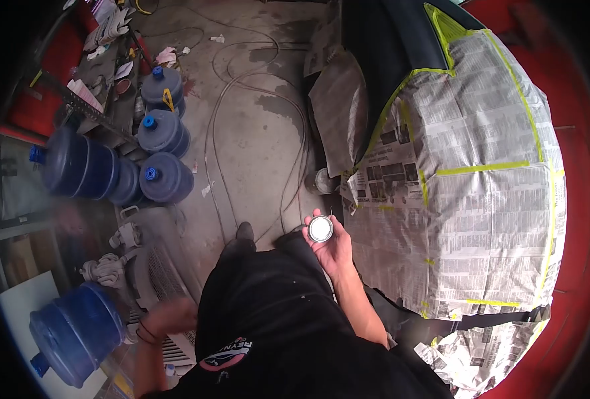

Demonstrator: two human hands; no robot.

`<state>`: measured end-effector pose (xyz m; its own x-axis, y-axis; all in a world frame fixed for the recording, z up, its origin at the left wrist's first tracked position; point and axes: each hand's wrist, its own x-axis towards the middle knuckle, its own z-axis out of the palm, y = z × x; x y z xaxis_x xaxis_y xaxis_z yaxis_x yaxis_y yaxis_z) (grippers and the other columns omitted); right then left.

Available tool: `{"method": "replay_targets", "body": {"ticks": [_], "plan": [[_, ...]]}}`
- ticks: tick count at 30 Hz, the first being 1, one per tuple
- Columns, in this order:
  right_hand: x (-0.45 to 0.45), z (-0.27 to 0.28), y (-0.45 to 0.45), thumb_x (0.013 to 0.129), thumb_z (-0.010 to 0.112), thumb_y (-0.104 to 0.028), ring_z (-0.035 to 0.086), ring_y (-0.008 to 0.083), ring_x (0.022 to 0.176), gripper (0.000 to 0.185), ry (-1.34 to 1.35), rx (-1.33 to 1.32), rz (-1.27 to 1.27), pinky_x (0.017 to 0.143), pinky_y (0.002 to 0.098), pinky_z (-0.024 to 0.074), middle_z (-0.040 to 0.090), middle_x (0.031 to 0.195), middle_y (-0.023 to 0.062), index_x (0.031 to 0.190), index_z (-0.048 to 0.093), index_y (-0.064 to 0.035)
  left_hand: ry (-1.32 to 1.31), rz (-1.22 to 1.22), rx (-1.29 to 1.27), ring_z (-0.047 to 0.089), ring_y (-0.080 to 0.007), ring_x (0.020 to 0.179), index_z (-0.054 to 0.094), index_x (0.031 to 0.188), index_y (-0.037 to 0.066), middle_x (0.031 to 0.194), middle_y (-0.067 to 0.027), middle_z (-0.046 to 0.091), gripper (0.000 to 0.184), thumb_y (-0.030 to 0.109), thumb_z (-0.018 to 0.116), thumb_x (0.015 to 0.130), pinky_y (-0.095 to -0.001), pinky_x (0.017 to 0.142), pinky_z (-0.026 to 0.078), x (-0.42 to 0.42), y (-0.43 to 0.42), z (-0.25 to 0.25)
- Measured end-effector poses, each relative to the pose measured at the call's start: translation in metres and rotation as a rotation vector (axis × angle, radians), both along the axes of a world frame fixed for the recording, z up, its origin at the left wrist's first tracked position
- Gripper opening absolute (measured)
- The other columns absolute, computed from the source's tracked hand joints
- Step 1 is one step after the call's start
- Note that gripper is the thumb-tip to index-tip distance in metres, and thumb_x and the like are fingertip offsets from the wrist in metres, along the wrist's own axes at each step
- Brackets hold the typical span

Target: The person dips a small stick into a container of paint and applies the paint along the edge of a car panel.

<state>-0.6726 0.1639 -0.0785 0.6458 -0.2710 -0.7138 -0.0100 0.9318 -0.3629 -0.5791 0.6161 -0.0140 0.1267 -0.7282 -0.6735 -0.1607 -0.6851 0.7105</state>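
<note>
My right hand [335, 247] holds a small round can [320, 229] with a metal rim and a white top face, in front of my legs. The fingers are wrapped round its side; I cannot tell whether the white is a lid or the contents. My left hand [174, 315] is low at my left side, beside my black clothing, smeared by motion, with a dark band at the wrist. Its fingers cannot be made out. To the right of the can stands a car body covered with taped newspaper [488, 226], edged in yellow-green tape.
Several blue water jugs [166, 177] stand along the left, with another jug [79, 332] lying nearer me. A looped hose [213, 133] lies on the concrete floor. A bucket [323, 181] sits by the car. Cluttered shelving [102, 80] runs along the far left.
</note>
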Motion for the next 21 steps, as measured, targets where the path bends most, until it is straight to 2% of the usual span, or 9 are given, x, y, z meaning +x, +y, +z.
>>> {"method": "replay_targets", "body": {"ticks": [1,3,5,7,8,9,11,16,21], "plan": [[0.005,0.003,0.0,0.127,0.043,-0.03,0.076,0.0373,0.128,0.04,0.0,-0.015,-0.012,0.105,0.0569,0.0672,0.074,0.143,0.011,0.147,0.057,0.0018,-0.09,-0.064,0.193,0.081,-0.0436,0.101,0.082,0.125,0.005,0.113,-0.0248,0.083,0.04,0.03,0.085,0.094,-0.0519,0.085,0.062,0.039,-0.01,0.009],[0.02,0.009,-0.002,0.127,0.044,-0.03,0.075,0.037,0.129,0.041,0.003,-0.043,-0.039,0.106,0.0571,0.0668,0.074,0.143,0.011,0.149,0.057,0.0025,-0.329,0.295,0.004,0.08,-0.0346,0.113,0.082,0.123,0.0,0.121,-0.0242,0.081,0.036,0.023,0.085,0.095,-0.0406,0.094,0.06,0.075,-0.054,0.009],[0.035,0.012,-0.008,0.127,0.044,-0.03,0.075,0.0368,0.129,0.042,-0.022,-0.024,-0.059,0.106,0.0571,0.0665,0.074,0.144,0.0108,0.15,0.056,0.0024,-0.529,0.53,-0.393,0.079,-0.0376,0.112,0.08,0.124,-0.001,0.116,-0.0218,0.081,0.04,0.015,0.091,0.089,-0.0415,0.096,0.06,0.097,-0.127,0.006],[0.052,0.014,-0.021,0.126,0.046,-0.029,0.075,0.0366,0.13,0.041,-0.075,0.001,-0.06,0.107,0.057,0.0664,0.073,0.146,0.0112,0.149,0.057,0.0026,-0.455,0.606,-0.569,0.077,-0.0401,0.117,0.077,0.132,0.0,0.122,-0.0199,0.079,0.051,0.012,0.095,0.086,-0.0435,0.102,0.059,0.113,-0.198,0.008],[0.06,0.011,-0.031,0.125,0.047,-0.028,0.075,0.0373,0.13,0.04,-0.164,0.07,-0.052,0.108,0.0569,0.066,0.074,0.145,0.013,0.148,0.059,0.0029,-0.506,0.53,-0.666,0.074,-0.0408,0.127,0.073,0.143,0.001,0.135,-0.0204,0.075,0.064,0.016,0.097,0.086,-0.0448,0.109,0.058,0.123,-0.229,0.005],[0.072,0.01,-0.04,0.126,0.042,-0.029,0.074,0.0376,0.131,0.043,-0.158,0.026,-0.044,0.108,0.0565,0.0663,0.072,0.147,0.014,0.15,0.056,0.0039,-0.545,0.487,-0.745,0.07,-0.0436,0.128,0.07,0.147,0.003,0.139,-0.0206,0.072,0.069,0.019,0.096,0.086,-0.0481,0.11,0.056,0.134,-0.259,0.0],[0.102,0.023,-0.048,0.127,0.037,-0.03,0.074,0.0377,0.131,0.046,-0.106,-0.036,-0.067,0.107,0.0561,0.0666,0.069,0.15,0.0154,0.151,0.053,0.0051,-0.572,0.41,-0.858,0.067,-0.0421,0.134,0.066,0.152,0.005,0.145,-0.0189,0.069,0.08,0.019,0.098,0.081,-0.0505,0.116,0.053,0.159,-0.311,-0.011],[0.176,0.009,-0.098,0.128,0.035,-0.032,0.074,0.0379,0.13,0.048,-0.183,0.029,-0.099,0.106,0.0558,0.0682,0.068,0.151,0.0176,0.152,0.052,0.006,-0.544,0.212,-0.872,0.068,-0.0393,0.135,0.067,0.154,0.007,0.145,-0.0159,0.069,0.085,0.023,0.101,0.077,-0.0516,0.114,0.054,0.23,-0.401,-0.036],[0.253,-0.013,-0.139,0.127,0.037,-0.035,0.08,0.0371,0.112,0.052,-0.092,0.034,-0.151,0.099,0.0487,0.0706,0.077,0.133,0.0218,0.149,0.059,0.006,-0.635,0.055,-0.769,0.068,-0.0363,0.135,0.07,0.155,0.012,0.147,-0.0142,0.066,0.086,0.027,0.101,0.076,-0.0507,0.112,0.054,0.314,-0.465,-0.047]]}}
